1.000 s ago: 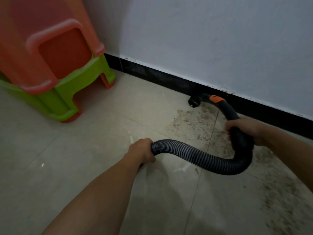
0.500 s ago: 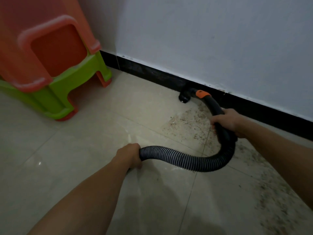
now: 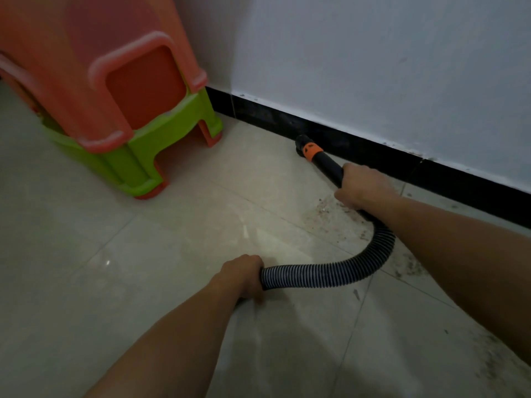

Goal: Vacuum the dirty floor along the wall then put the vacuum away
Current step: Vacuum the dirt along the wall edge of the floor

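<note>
Gripping the black rigid vacuum wand [image 3: 327, 165], the right hand [image 3: 363, 186] sets its orange-collared nozzle [image 3: 305, 145] against the far black skirting [image 3: 431, 173], while the left hand [image 3: 244, 275] clasps the ribbed grey hose [image 3: 324, 274] above the dusty tiled floor [image 3: 172, 254].

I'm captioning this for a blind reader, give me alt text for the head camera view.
Two hands hold a black ribbed vacuum hose, the right hand aiming its nozzle at the black baseboard, the left hand gripping farther back. Dirt speckles the pale tiles; stacked plastic stools stand left.
</note>
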